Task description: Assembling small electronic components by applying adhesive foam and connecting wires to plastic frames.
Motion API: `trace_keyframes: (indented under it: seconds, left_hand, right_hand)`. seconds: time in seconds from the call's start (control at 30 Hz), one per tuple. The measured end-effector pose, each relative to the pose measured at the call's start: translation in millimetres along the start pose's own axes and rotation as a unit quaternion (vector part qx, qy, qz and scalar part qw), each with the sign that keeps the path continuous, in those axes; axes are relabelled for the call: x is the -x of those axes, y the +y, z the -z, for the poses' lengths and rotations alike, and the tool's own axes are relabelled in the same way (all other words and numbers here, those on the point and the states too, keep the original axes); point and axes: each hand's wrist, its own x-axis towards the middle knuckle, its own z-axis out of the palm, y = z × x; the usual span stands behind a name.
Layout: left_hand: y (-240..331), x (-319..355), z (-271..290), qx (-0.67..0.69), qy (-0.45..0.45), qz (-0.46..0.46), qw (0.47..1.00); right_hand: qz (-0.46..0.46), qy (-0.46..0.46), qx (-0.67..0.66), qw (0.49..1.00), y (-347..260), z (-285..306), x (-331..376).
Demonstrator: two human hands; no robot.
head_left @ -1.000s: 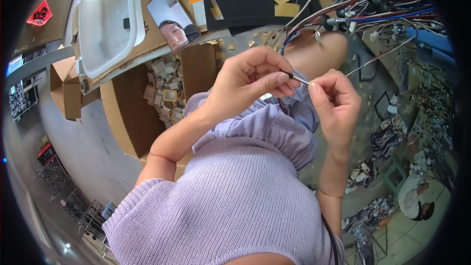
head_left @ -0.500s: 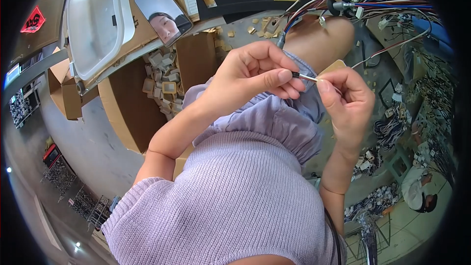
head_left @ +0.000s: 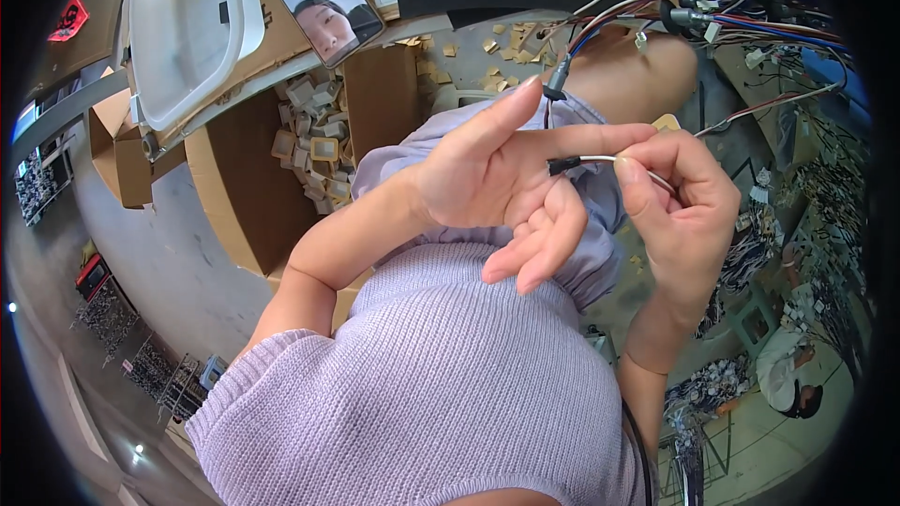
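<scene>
My right hand (head_left: 682,197) pinches a thin pale cable (head_left: 598,158) between thumb and fingers. At the cable's end a small black connector (head_left: 563,166) lies against the palm side of my left hand (head_left: 506,169). That left hand is turned palm up, its thumb and fingers spread, closed on nothing. A yellow paper piece (head_left: 667,122) shows just behind my right hand. Beyond my left fingers, a grey metal plug with a dark collar (head_left: 556,80) hangs from a bundle of coloured wires (head_left: 626,15).
Across my far left lie a phone (head_left: 325,4) and a translucent plastic bin (head_left: 178,33) on a table. Below it, a cardboard box (head_left: 234,187) holds many small white parts (head_left: 305,145). Wire harnesses (head_left: 750,9) crowd the far right. Another person (head_left: 786,370) works at the lower right.
My left hand has let its pinch go and opened out palm up, the black connector now showing over it. My right hand has shifted slightly right, still gripping the cable.
</scene>
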Motion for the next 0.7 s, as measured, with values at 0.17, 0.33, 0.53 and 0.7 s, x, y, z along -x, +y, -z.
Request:
trace_keyframes:
  seconds: [0.17, 0.33, 0.53, 0.7]
  left_hand:
    - [-1.4, 0.3, 2.8, 0.019, -0.031, -0.001, 0.999]
    - [-1.3, 2.7, 0.1, 0.071, -0.032, -0.010, 0.997]
    - [-0.3, 3.7, -0.1, 0.064, -0.032, -0.012, 0.997]
    - [2.1, 7.5, -6.2, -0.047, 0.027, 0.000, 0.999]
  right_hand:
    - [0.005, 0.024, 0.014, 1.000, -7.1, -7.8, 2.5]
    - [0.014, 0.018, 0.031, 0.999, -8.4, -9.4, 2.8]
    - [0.020, 0.028, 0.033, 0.999, -10.5, -12.5, 3.4]
    - [0.018, 0.014, 0.041, 0.999, -6.4, -9.9, 4.0]
